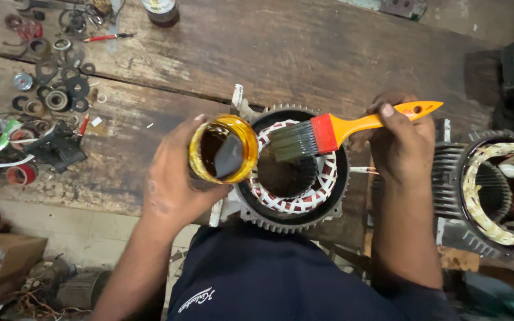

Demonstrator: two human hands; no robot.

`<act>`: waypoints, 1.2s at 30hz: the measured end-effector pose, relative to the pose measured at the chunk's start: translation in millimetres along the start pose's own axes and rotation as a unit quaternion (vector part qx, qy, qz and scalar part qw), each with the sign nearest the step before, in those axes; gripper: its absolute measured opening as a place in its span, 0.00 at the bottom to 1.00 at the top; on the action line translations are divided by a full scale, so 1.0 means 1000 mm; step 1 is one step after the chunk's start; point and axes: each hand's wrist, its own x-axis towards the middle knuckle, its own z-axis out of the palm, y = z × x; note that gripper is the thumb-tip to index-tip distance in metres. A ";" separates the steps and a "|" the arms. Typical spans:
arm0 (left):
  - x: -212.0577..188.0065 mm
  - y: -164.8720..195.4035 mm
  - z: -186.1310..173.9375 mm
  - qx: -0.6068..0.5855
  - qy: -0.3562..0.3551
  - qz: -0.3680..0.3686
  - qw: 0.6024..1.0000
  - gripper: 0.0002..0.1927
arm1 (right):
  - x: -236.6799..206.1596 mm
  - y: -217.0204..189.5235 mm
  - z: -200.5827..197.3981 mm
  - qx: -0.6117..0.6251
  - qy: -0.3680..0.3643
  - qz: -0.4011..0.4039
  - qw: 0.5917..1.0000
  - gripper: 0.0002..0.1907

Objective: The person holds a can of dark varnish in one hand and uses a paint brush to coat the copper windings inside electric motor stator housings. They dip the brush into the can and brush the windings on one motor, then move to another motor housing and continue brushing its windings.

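Observation:
My left hand (171,178) grips a round yellow jar (223,148) of dark liquid, tilted toward me beside a motor stator. My right hand (397,142) holds a paintbrush (340,129) with an orange handle, red ferrule and dark bristles. The bristles hover over the stator (295,211), a finned grey ring with red-and-white bound windings, standing at the near edge of a worn wooden bench (304,53). Its hollow core faces up.
A second stator (495,190) with pale windings stands at the right. Several washers, bearings and rings (55,89) lie scattered at the bench's left, with a red-handled tool (105,37) and a dark bottle (162,10) at the back. A cardboard box (4,255) sits on the floor.

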 end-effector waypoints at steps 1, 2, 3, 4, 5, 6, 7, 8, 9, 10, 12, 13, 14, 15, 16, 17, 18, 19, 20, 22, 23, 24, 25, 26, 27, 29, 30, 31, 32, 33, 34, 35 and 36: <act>0.000 -0.003 -0.001 0.004 -0.001 -0.007 1.000 0.50 | 0.000 0.004 -0.004 0.004 0.001 0.005 1.000 0.06; -0.001 -0.005 -0.002 0.009 -0.001 -0.014 1.000 0.51 | -0.002 0.008 -0.006 -0.011 0.002 0.011 1.000 0.05; -0.001 -0.008 -0.003 0.008 0.002 -0.023 1.000 0.51 | -0.003 0.013 -0.008 -0.027 0.003 0.017 1.000 0.06; -0.002 -0.010 -0.003 0.007 0.005 -0.032 0.999 0.50 | -0.004 0.018 -0.009 -0.042 0.005 0.023 0.999 0.06; -0.003 -0.012 -0.003 0.006 0.008 -0.041 0.999 0.50 | -0.004 0.022 -0.009 -0.061 0.000 0.031 0.998 0.07; -0.004 -0.014 -0.003 0.006 0.008 -0.048 0.999 0.50 | -0.004 0.026 -0.008 -0.080 -0.004 0.038 0.996 0.07; -0.005 -0.016 -0.003 0.006 0.008 -0.055 0.998 0.50 | -0.004 0.030 -0.008 -0.099 -0.009 0.046 0.994 0.07; -0.005 -0.018 -0.004 0.007 0.009 -0.061 0.998 0.50 | -0.004 0.034 -0.006 -0.121 -0.013 0.050 0.991 0.07; -0.006 -0.020 -0.005 0.007 0.008 -0.063 0.998 0.50 | -0.004 0.037 -0.006 -0.144 -0.017 0.054 0.988 0.08; -0.006 -0.022 -0.005 0.008 0.007 -0.065 0.998 0.50 | -0.003 0.039 -0.005 -0.166 -0.022 0.059 0.984 0.08; -0.007 -0.024 -0.007 0.009 0.009 -0.065 0.998 0.49 | -0.004 0.043 -0.003 -0.171 -0.018 0.066 0.983 0.09; -0.007 -0.025 -0.007 0.009 0.012 -0.064 0.998 0.49 | -0.005 0.044 -0.003 -0.174 -0.016 0.069 0.982 0.09; -0.007 -0.026 -0.007 0.009 0.015 -0.063 0.998 0.49 | -0.006 0.045 -0.003 -0.162 -0.012 0.062 0.985 0.09; -0.007 -0.026 -0.007 0.007 0.017 -0.067 0.998 0.48 | -0.008 0.046 -0.003 -0.151 -0.007 0.054 0.987 0.09; -0.007 -0.027 -0.008 0.005 0.019 -0.070 0.997 0.48 | -0.010 0.047 -0.002 -0.140 -0.002 0.046 0.989 0.09; -0.007 -0.028 -0.009 0.003 0.020 -0.073 0.997 0.48 | -0.012 0.047 -0.002 -0.141 -0.003 0.040 0.989 0.09; -0.006 -0.029 -0.009 -0.007 0.021 -0.073 0.997 0.48 | -0.015 0.048 -0.001 -0.143 -0.002 0.035 0.989 0.09; -0.005 -0.031 -0.010 -0.019 0.021 -0.073 0.997 0.48 | -0.017 0.048 0.001 -0.146 0.000 0.030 0.989 0.09; -0.004 -0.034 -0.011 -0.030 0.021 -0.072 0.997 0.48 | -0.020 0.047 0.003 -0.150 0.016 0.024 0.988 0.09; 0.000 -0.041 -0.015 -0.033 0.011 -0.070 0.997 0.48 | -0.025 0.047 0.011 -0.160 0.051 0.011 0.986 0.09; 0.003 -0.046 -0.017 -0.034 0.007 -0.068 0.997 0.48 | -0.028 0.046 0.015 -0.148 0.073 0.006 0.986 0.09; 0.007 -0.052 -0.021 -0.037 -0.001 -0.061 0.997 0.48 | -0.032 0.044 0.021 -0.136 0.096 0.001 0.986 0.09; 0.011 -0.058 -0.025 -0.042 -0.010 -0.055 0.998 0.48 | -0.037 0.043 0.027 -0.125 0.121 -0.004 0.985 0.09; 0.015 -0.065 -0.028 -0.048 -0.022 -0.047 0.997 0.48 | -0.043 0.044 0.034 -0.162 0.121 -0.010 0.979 0.09; 0.020 -0.071 -0.030 -0.052 -0.031 -0.043 0.997 0.48 | -0.050 0.047 0.043 -0.199 0.122 -0.016 0.972 0.09; 0.032 -0.086 -0.035 -0.064 -0.049 -0.032 0.996 0.49 | -0.066 0.051 0.059 -0.266 0.139 -0.029 0.954 0.10; 0.037 -0.094 -0.038 -0.077 -0.059 -0.022 0.995 0.49 | -0.074 0.054 0.067 -0.294 0.151 -0.037 0.943 0.11; 0.044 -0.101 -0.040 -0.090 -0.069 -0.011 0.993 0.49 | -0.081 0.057 0.074 -0.322 0.163 -0.046 0.931 0.12; 0.050 -0.109 -0.042 -0.103 -0.078 0.000 0.992 0.49 | -0.088 0.058 0.080 -0.329 0.182 -0.072 0.924 0.13; 0.057 -0.118 -0.045 -0.109 -0.087 0.014 0.990 0.50 | -0.095 0.059 0.087 -0.336 0.202 -0.097 0.915 0.14; 0.062 -0.125 -0.048 -0.117 -0.097 0.026 0.988 0.50 | -0.100 0.062 0.093 -0.344 0.220 -0.121 0.905 0.15; 0.066 -0.132 -0.049 -0.125 -0.106 0.037 0.986 0.51 | -0.105 0.065 0.100 -0.362 0.229 -0.135 0.894 0.17; 0.069 -0.138 -0.049 -0.139 -0.120 0.033 0.983 0.51 | -0.109 0.067 0.106 -0.380 0.237 -0.149 0.882 0.19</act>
